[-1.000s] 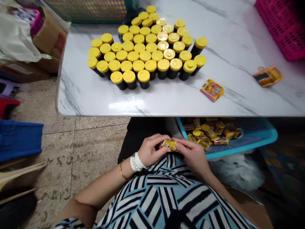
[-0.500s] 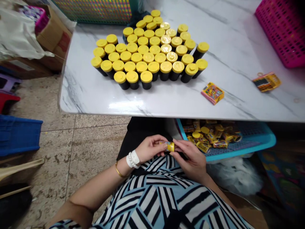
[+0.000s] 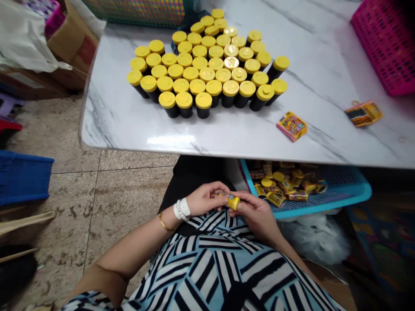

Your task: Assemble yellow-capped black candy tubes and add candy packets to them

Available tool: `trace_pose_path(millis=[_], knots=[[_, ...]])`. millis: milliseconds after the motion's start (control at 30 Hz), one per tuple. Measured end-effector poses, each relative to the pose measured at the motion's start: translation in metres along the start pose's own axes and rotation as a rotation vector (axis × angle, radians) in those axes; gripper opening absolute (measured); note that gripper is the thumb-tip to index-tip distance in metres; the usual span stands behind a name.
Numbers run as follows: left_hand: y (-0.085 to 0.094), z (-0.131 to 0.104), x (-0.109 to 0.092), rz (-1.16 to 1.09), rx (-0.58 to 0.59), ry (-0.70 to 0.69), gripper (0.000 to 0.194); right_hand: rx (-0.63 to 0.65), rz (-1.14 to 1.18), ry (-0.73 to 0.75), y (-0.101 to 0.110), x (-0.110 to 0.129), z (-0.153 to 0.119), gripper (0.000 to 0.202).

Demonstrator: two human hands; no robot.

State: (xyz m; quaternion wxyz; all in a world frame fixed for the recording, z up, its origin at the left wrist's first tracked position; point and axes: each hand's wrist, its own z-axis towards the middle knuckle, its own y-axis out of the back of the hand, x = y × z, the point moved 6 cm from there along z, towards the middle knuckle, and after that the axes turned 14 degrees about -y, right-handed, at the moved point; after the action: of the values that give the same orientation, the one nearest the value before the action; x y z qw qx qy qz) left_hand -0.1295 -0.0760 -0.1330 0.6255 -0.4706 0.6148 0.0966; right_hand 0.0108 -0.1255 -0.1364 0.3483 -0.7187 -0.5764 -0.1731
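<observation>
Over my lap I hold a small yellow-capped canister [image 3: 234, 202] with a colourful printed label. My left hand [image 3: 207, 198] is closed round its labelled body, while the fingers of my right hand [image 3: 259, 214] pinch the capped end. Both hands cover much of it. Just right of them, a blue basket [image 3: 363, 190] holds several similar labelled canisters [image 3: 287, 186] with yellow caps. On the table above stand many black canisters [image 3: 203, 108] with yellow lids, grouped closely together.
The white marbled table [image 3: 129, 134] ends just ahead of my lap. On it lie a small crayon packet [image 3: 292, 126] and another packet [image 3: 363, 114], near a pink basket [image 3: 385, 47]. A blue bin [image 3: 24, 177] stands on the floor at left; a clear plastic bag [image 3: 319, 239] sits below the blue basket.
The canister has tilted, its capped end dropping slightly. My right fingers have drawn in from spread around the cap to a closer pinch. The view has shifted a little.
</observation>
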Motion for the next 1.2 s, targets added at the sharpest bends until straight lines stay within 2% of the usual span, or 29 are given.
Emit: trace_pose_path(millis=[133, 300, 333, 400, 467, 500, 600, 700, 767, 833, 933, 1033, 1100, 1200], knots=[[-0.008, -0.004, 0.003, -0.095, 0.040, 0.020, 0.049, -0.001, 0.102, 0.036, -0.002, 0.002, -0.001, 0.021], [-0.009, -0.008, 0.018, -0.152, -0.131, 0.067, 0.048, -0.080, 0.133, 0.085, 0.000, -0.001, -0.003, 0.015], [-0.010, -0.008, 0.020, -0.158, -0.155, 0.075, 0.048, -0.059, 0.119, 0.084, -0.001, -0.001, -0.003, 0.017], [-0.013, -0.007, 0.020, -0.175, -0.186, 0.084, 0.048, 0.018, 0.047, 0.096, -0.006, 0.002, -0.006, 0.038], [-0.016, -0.006, 0.019, -0.196, -0.204, 0.093, 0.048, 0.064, -0.106, 0.168, -0.012, 0.008, -0.011, 0.056], [-0.017, -0.006, 0.018, -0.206, -0.209, 0.102, 0.048, 0.051, -0.212, 0.228, -0.014, 0.013, -0.015, 0.056], [-0.017, -0.008, 0.018, -0.219, -0.206, 0.136, 0.043, -0.126, -0.543, 0.421, -0.007, 0.031, -0.026, 0.035], [-0.010, -0.013, 0.022, -0.199, -0.233, 0.156, 0.034, -0.510, -0.735, 0.596, 0.027, 0.058, -0.042, 0.026], [-0.003, -0.016, 0.024, -0.172, -0.288, 0.148, 0.031, -0.788, -0.857, 0.728, 0.052, 0.081, -0.058, 0.029], [0.003, -0.016, 0.025, -0.130, -0.345, 0.128, 0.032, -0.977, -0.974, 0.868, 0.067, 0.104, -0.072, 0.034], [0.000, -0.009, 0.021, -0.033, -0.361, 0.098, 0.039, -1.064, -1.044, 1.103, 0.063, 0.140, -0.083, 0.038], [-0.015, 0.004, 0.007, 0.070, -0.302, 0.064, 0.047, -1.102, -1.083, 1.236, 0.044, 0.179, -0.072, 0.030], [-0.026, 0.010, -0.007, 0.130, -0.258, 0.041, 0.050, -1.135, -1.094, 1.196, 0.035, 0.203, -0.053, 0.024], [-0.034, 0.013, -0.031, 0.204, -0.250, -0.010, 0.051, -1.036, -1.077, 1.045, 0.032, 0.226, -0.018, 0.015]])
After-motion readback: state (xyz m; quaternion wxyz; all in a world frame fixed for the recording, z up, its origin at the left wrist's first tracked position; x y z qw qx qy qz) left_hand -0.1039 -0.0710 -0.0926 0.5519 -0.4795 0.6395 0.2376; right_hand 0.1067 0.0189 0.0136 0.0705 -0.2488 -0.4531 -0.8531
